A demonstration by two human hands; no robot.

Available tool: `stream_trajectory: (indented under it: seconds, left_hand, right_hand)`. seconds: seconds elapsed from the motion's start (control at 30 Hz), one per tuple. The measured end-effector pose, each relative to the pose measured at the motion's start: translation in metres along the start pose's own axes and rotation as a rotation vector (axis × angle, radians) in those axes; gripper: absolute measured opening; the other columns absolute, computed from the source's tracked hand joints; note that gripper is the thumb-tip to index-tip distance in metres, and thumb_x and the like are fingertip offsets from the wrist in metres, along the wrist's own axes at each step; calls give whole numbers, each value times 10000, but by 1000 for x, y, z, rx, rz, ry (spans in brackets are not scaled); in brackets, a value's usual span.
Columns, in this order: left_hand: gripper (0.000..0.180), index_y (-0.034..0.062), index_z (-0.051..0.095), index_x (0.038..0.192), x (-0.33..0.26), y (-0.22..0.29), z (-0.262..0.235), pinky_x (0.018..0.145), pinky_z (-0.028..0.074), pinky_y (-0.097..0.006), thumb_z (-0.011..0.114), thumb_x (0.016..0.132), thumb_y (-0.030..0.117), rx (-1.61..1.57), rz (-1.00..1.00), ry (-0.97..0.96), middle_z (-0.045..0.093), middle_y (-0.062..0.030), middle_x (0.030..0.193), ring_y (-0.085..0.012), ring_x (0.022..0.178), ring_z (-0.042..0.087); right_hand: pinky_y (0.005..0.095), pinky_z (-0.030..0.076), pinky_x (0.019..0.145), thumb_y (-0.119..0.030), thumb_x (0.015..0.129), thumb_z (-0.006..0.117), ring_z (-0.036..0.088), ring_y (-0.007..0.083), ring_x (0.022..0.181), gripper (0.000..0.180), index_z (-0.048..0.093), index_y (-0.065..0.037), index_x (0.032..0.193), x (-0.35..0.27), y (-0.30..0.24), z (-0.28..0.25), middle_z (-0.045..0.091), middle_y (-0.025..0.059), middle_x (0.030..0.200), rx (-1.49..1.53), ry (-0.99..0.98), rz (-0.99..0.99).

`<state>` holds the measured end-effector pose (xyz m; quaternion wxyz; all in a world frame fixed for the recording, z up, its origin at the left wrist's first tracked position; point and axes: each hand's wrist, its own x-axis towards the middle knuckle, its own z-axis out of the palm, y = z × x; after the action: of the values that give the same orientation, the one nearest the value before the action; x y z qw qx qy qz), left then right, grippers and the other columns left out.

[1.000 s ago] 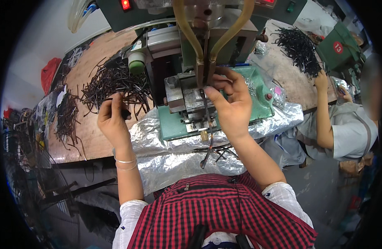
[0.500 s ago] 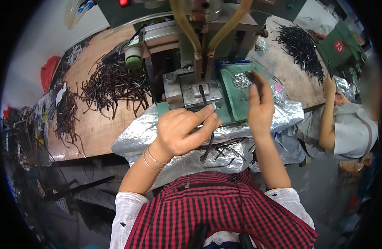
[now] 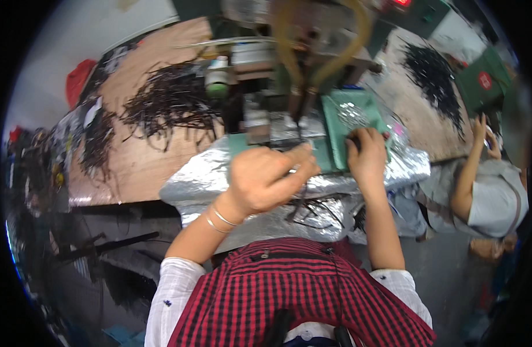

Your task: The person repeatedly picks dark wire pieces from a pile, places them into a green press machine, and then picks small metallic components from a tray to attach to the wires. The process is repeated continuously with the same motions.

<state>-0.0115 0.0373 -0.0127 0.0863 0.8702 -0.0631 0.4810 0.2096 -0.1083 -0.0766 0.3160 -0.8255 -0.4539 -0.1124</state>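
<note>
Workshop bench shot, wooden benchtop point(image 3: 144, 168) with a press-type machine point(image 3: 289, 63) parked at its front edge.

Person in a red checked shirt is standing right up against the foil sheet point(image 3: 219, 173) that's draped over the front edge of the benchtop. Their left hand point(image 3: 266, 179) is curled loosely, fingers bent in toward the machine's base, and it looks like it's pinching something thin, but it's too blurry to tell what. Right hand point(image 3: 367, 153) is pressed down, fingers closed, on the green tray point(image 3: 341, 121) just right of the machine. Big pile of black wire pieces point(image 3: 167, 107) sits toward the left side of the benchtop, another dark pile point(image 3: 430, 78) over by the right edge. A co-worker's arm point(image 3: 471, 168) shows at the far right.
</note>
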Motion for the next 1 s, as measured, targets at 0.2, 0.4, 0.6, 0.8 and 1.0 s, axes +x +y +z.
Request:
stream_trajectory:
  seconds: [0.2, 0.4, 0.6, 0.8, 1.0]
  left_hand:
    - [322, 98, 762, 1115, -39, 22, -53, 558, 482, -237, 762, 794, 72, 259, -157, -18, 763, -98, 1191, -122, 668, 656]
    - [118, 34, 767, 925, -43, -50, -111, 737, 553, -319, 790, 837, -39, 497, -551, 263, 742, -111, 956, -241, 856, 699]
    - [129, 85, 789, 897, -119, -156, -76, 779, 496, -434, 722, 791, 56, 787, -572, -288, 603, -115, 965, -311, 914, 598]
    - [139, 94, 806, 943, -133, -164, -75, 804, 520, -419, 748, 818, 91, 700, -605, -206, 660, -94, 1003, -304, 934, 643]
    - [120, -7, 697, 1044, -107, -139, -79, 799, 516, -272, 699, 989, 100, 94, -960, 184, 714, -80, 971, -150, 860, 660]
  right_hand:
    - [506, 502, 851, -54, 917, 683, 654, 400, 955, 112, 645, -18, 1017, -12, 16, 10, 697, 183, 976, 46, 127, 100]
    - [398, 483, 1020, -23, 955, 647, 697, 335, 975, 208, 750, -38, 1136, -7, 18, -4, 738, 152, 1062, 127, 163, 39]
    - [379, 506, 946, -27, 918, 696, 695, 308, 937, 145, 769, -43, 1042, -4, 8, -1, 748, 118, 993, 149, 183, 5]
    - [350, 527, 865, -6, 902, 703, 691, 230, 912, 144, 753, 2, 1037, -37, 26, -21, 741, 105, 964, 327, 212, 298]
    - [314, 523, 862, 2, 897, 721, 692, 176, 923, 143, 751, 3, 1036, -6, -39, -43, 753, 81, 991, 626, 130, 133]
